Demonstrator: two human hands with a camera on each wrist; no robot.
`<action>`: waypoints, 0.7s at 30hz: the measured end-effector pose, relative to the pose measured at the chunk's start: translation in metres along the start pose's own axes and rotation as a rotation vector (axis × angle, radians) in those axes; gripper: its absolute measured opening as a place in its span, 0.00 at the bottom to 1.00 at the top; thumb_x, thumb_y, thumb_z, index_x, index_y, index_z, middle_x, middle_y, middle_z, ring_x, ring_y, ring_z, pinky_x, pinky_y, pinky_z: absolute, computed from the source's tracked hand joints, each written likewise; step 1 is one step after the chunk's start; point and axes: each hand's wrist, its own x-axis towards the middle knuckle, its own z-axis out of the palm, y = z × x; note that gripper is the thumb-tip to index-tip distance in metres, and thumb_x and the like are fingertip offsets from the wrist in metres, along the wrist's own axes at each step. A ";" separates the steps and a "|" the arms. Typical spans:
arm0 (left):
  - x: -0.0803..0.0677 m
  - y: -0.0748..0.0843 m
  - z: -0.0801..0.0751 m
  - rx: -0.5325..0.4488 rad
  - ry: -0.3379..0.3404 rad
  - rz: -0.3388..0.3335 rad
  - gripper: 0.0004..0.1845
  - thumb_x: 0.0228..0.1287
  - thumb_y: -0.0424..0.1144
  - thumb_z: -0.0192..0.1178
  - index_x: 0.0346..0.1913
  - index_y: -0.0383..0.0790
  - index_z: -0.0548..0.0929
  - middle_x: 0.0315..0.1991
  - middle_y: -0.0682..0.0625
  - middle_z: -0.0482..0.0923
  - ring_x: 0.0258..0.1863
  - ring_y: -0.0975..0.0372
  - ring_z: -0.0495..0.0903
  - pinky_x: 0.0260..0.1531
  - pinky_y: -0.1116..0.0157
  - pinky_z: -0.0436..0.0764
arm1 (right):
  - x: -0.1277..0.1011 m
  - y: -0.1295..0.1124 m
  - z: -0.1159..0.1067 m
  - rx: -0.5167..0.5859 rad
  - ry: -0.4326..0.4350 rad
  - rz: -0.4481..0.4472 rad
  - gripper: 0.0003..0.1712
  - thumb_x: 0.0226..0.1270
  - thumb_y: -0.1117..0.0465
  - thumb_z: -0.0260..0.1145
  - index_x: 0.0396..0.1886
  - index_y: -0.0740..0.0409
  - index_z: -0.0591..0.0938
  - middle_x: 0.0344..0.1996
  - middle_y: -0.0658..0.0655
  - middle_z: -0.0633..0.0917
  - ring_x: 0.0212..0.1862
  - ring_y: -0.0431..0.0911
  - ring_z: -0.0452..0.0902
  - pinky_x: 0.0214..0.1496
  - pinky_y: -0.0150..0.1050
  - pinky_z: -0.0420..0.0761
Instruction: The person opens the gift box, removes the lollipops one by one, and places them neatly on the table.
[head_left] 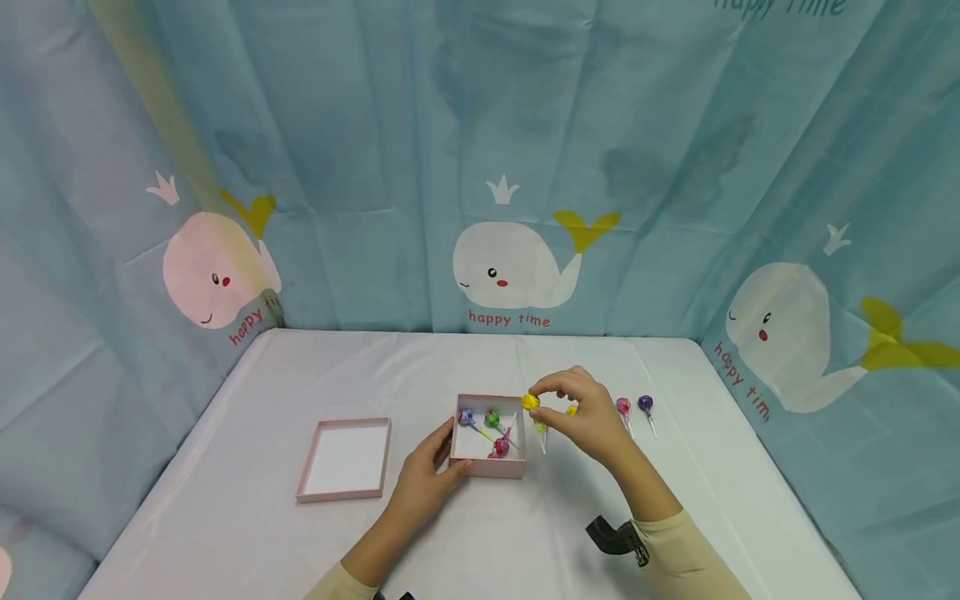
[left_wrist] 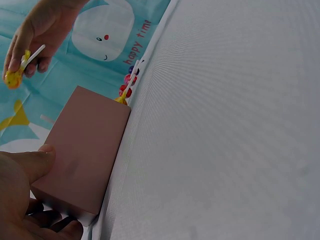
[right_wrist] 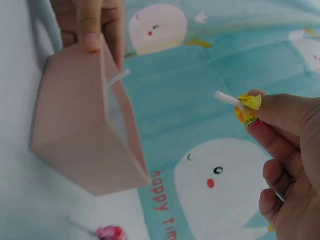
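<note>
An open pink box (head_left: 487,468) sits mid-table with a blue lollipop (head_left: 467,417), a green one (head_left: 492,418) and a red one (head_left: 501,447) inside. My left hand (head_left: 444,457) grips the box's near left corner, thumb on the front wall (left_wrist: 85,155) and fingers over the left rim. My right hand (head_left: 542,398) pinches a yellow lollipop (head_left: 530,402) just above the box's far right corner; its white stick (right_wrist: 227,98) points away from the hand. The box (right_wrist: 85,140) shows in the right wrist view with left fingers (right_wrist: 92,25) on it.
The box's lid (head_left: 345,458) lies upturned left of the box. Right of the box on the white table lie two yellow lollipops (head_left: 542,429), a pink one (head_left: 623,406) and a purple one (head_left: 645,403). Whale-print curtains (head_left: 517,267) close in the table on three sides.
</note>
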 end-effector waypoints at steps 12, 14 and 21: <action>-0.001 -0.001 0.001 0.021 -0.002 0.000 0.43 0.64 0.39 0.73 0.77 0.35 0.64 0.77 0.40 0.64 0.75 0.48 0.66 0.70 0.62 0.72 | -0.045 0.038 0.005 -0.020 0.063 0.108 0.15 0.57 0.52 0.82 0.43 0.36 0.89 0.41 0.36 0.86 0.45 0.43 0.74 0.43 0.39 0.79; -0.002 -0.001 0.001 0.022 -0.003 -0.003 0.43 0.64 0.40 0.72 0.77 0.35 0.64 0.77 0.41 0.64 0.75 0.48 0.66 0.70 0.62 0.72 | -0.050 0.044 0.008 -0.015 0.060 0.124 0.14 0.57 0.52 0.81 0.43 0.35 0.89 0.41 0.36 0.85 0.45 0.46 0.75 0.43 0.42 0.80; -0.002 0.001 0.000 0.013 0.000 0.012 0.42 0.64 0.39 0.72 0.77 0.35 0.64 0.77 0.39 0.64 0.75 0.47 0.66 0.70 0.59 0.73 | -0.058 0.060 0.015 0.025 0.014 0.176 0.15 0.56 0.55 0.82 0.41 0.35 0.88 0.42 0.41 0.87 0.45 0.54 0.76 0.45 0.41 0.79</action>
